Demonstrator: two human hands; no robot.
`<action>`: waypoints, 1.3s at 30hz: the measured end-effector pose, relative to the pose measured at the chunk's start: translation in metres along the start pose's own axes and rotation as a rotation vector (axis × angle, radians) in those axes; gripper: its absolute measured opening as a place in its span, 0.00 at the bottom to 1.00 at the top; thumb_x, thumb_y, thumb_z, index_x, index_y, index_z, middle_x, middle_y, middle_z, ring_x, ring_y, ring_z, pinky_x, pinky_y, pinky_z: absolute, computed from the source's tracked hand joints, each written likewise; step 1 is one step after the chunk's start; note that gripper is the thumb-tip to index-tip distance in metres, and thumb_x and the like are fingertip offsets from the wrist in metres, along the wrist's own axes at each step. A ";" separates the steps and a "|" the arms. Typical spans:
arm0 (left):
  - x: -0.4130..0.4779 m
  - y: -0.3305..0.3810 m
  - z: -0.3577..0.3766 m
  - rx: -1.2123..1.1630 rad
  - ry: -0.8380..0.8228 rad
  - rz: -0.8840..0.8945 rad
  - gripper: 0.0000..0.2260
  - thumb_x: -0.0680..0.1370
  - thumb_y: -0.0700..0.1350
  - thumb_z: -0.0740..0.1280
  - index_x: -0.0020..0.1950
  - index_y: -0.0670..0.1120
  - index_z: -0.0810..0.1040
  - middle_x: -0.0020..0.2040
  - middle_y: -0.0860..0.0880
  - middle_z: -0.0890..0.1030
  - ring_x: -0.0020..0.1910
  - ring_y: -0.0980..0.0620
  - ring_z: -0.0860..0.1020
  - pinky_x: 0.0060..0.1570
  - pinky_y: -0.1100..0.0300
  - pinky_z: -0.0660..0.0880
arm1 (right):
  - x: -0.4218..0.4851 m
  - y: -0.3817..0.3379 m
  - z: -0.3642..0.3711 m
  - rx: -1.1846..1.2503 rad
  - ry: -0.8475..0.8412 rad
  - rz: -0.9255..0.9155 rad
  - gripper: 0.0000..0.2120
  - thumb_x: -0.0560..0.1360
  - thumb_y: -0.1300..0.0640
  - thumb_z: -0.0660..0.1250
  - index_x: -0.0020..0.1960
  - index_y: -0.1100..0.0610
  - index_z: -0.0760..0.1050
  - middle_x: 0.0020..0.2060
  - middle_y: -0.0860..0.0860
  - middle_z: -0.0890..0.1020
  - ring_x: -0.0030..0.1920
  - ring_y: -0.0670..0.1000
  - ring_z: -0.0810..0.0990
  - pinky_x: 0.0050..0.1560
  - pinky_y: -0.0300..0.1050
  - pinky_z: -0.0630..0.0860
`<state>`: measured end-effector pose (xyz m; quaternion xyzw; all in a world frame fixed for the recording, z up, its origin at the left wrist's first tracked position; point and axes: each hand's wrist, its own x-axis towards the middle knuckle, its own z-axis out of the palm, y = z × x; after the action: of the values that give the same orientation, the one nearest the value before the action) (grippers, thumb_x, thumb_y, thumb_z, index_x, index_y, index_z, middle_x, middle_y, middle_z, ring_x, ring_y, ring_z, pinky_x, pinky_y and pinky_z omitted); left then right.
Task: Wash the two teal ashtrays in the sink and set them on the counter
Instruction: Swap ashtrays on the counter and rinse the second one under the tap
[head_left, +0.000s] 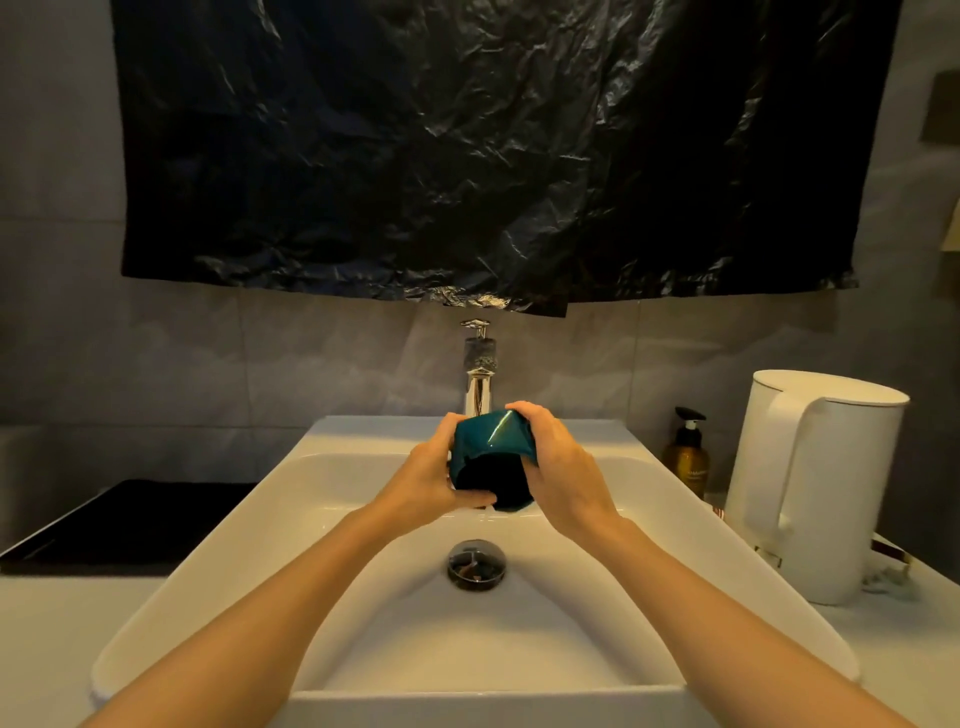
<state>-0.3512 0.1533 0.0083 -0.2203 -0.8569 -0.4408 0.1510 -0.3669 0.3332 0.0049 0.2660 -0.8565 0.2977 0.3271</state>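
Note:
A teal ashtray (491, 449) is held over the white sink (363, 613), just below the chrome faucet (479, 374). It is tipped so its dark underside faces me. My left hand (434, 475) grips its left side with fingers curled under it. My right hand (558, 467) grips its right side and top edge. Only one teal ashtray is in view. I cannot tell whether water runs from the faucet.
The round drain (476, 565) lies in the basin below the hands. A white kettle (810, 483) and an amber pump bottle (688, 454) stand on the right counter. A black tray (130, 519) lies on the left counter. Black plastic sheeting (493, 150) covers the wall above.

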 end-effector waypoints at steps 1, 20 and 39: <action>-0.001 0.001 -0.001 -0.085 -0.054 -0.065 0.29 0.68 0.42 0.77 0.62 0.54 0.66 0.55 0.57 0.76 0.55 0.56 0.76 0.47 0.64 0.79 | 0.002 0.001 0.001 0.036 -0.038 0.082 0.18 0.78 0.62 0.60 0.65 0.48 0.63 0.56 0.50 0.78 0.52 0.52 0.78 0.50 0.52 0.79; 0.007 -0.011 0.003 -0.589 0.104 -0.568 0.11 0.82 0.45 0.56 0.63 0.54 0.70 0.59 0.45 0.74 0.55 0.42 0.77 0.40 0.50 0.82 | 0.032 0.012 -0.007 0.443 -0.021 0.510 0.14 0.82 0.52 0.57 0.64 0.52 0.74 0.62 0.51 0.78 0.60 0.53 0.76 0.61 0.51 0.75; 0.013 -0.012 -0.001 -0.647 0.155 -0.609 0.15 0.82 0.47 0.57 0.69 0.53 0.68 0.66 0.43 0.71 0.60 0.37 0.74 0.43 0.46 0.80 | 0.153 -0.026 -0.012 -0.325 -0.049 -0.134 0.15 0.82 0.55 0.56 0.65 0.58 0.75 0.56 0.58 0.82 0.55 0.59 0.80 0.52 0.55 0.78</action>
<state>-0.3684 0.1494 0.0059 0.0397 -0.6868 -0.7257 0.0016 -0.4435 0.2837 0.1315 0.2733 -0.8814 0.1262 0.3641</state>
